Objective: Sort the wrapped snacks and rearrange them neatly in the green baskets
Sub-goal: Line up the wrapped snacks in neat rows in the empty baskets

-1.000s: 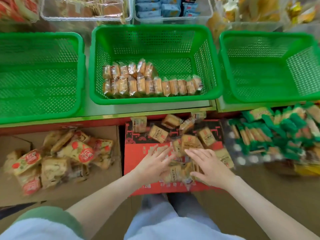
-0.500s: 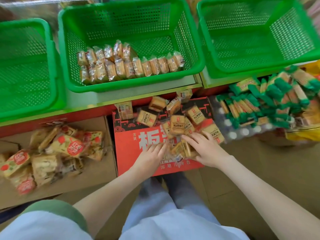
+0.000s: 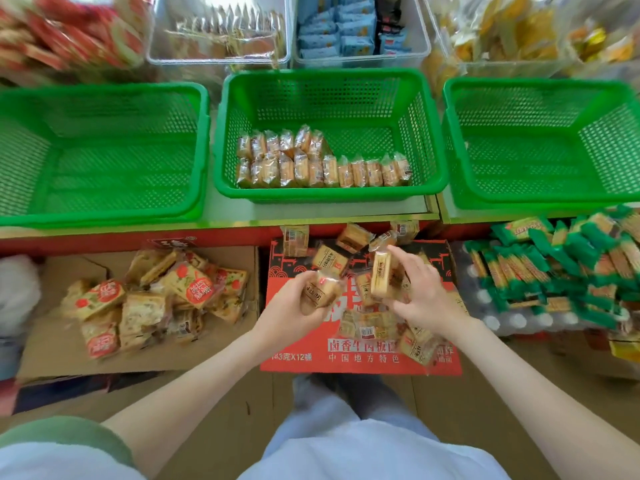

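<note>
Three green baskets stand on the shelf: the left basket (image 3: pixel 104 209), the middle basket (image 3: pixel 325 194) and the right basket (image 3: pixel 540 199). The middle one holds neat rows of brown wrapped snacks (image 3: pixel 322 164). Loose packs of the same brown snack (image 3: pixel 329 259) lie on a red carton (image 3: pixel 363 355) below. My left hand (image 3: pixel 294 306) grips one brown snack pack (image 3: pixel 317 289) above the carton. My right hand (image 3: pixel 420 289) holds another brown snack pack (image 3: pixel 381 275) upright by its edges.
Red-labelled snacks (image 3: pixel 152 303) lie on flat cardboard at left. Green-wrapped snacks (image 3: pixel 561 265) pile at right over bottled water. Clear bins with other snacks (image 3: pixel 346 29) stand behind the baskets. My knees sit under the carton's near edge.
Both hands went from lying flat on the loose pile to being lifted, each now closed on a brown snack pack. The camera tilted up and shows the back bins.
</note>
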`<state>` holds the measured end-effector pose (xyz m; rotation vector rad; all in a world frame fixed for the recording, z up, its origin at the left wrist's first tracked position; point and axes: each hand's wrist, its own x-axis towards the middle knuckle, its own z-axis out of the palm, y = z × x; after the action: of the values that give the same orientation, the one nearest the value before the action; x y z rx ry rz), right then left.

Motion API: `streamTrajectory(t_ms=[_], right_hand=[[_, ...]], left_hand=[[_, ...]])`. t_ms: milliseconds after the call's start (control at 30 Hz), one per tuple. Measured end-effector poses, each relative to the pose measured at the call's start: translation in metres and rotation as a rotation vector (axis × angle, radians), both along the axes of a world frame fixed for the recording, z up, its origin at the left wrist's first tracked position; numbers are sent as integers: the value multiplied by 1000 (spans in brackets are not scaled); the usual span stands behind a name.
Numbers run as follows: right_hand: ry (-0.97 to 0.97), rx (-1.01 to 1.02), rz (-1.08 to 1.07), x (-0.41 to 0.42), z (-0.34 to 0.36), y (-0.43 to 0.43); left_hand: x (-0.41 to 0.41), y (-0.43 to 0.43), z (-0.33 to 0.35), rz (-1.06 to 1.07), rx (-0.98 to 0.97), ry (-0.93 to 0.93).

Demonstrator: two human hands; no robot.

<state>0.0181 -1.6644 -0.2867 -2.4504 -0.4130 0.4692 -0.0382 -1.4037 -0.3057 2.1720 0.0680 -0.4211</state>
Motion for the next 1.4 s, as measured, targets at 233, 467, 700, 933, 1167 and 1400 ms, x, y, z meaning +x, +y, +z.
streamTrajectory(t_ms=[233, 467, 700, 933, 1167, 1400], right_hand=[[-74, 239, 104, 40, 45, 52], [-94, 335, 127, 94, 71, 75], [-59, 335, 148, 142, 81, 81], [-34, 161, 204, 206, 70, 77], [-170, -113, 92, 286, 48, 88], [149, 53, -14, 337, -3, 102]], left_hand=[[55, -10, 61, 343, -534, 234], [105, 6, 96, 281, -757, 255], [154, 13, 104, 200, -616, 177], [213, 7, 97, 183, -360, 243], [294, 2, 85, 150, -150, 300], [355, 7, 38, 51, 345, 270]])
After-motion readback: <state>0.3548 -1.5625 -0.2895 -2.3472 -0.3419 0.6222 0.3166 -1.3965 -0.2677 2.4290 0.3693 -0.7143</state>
